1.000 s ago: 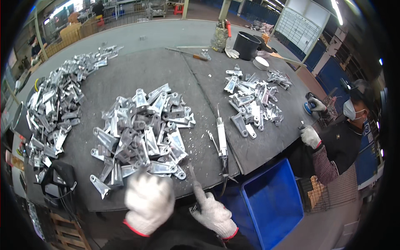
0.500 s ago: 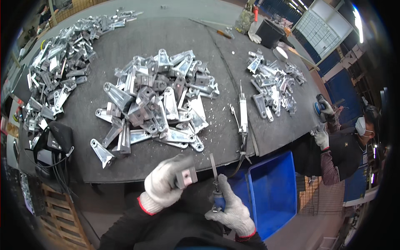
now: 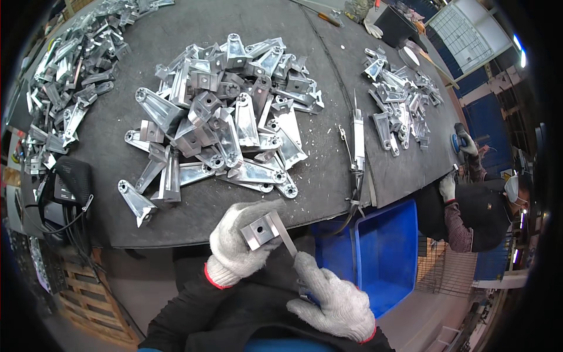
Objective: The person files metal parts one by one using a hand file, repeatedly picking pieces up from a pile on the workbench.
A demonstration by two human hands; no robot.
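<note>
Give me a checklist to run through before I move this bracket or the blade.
1. Left grip closed on the metal bracket: ok.
2. Right grip holding the flat blade tool: ok, though its handle is mostly hidden.
3. Blade lined up at the bracket's edge: ok; firm contact, cannot tell.
4. Gloves on both hands: ok.
5. Worktop free of debris: not ok; pale flecks lie right of the middle bracket pile.
6. Tool switched off: cannot tell.

And the right hand (image 3: 334, 299) hides the lower end of the flat blade (image 3: 286, 238)! Left hand (image 3: 230, 242) covers part of the metal bracket (image 3: 258, 232)! Top edge slices the left heap (image 3: 75, 58) and the wooden-handled tool (image 3: 328, 19)!
</note>
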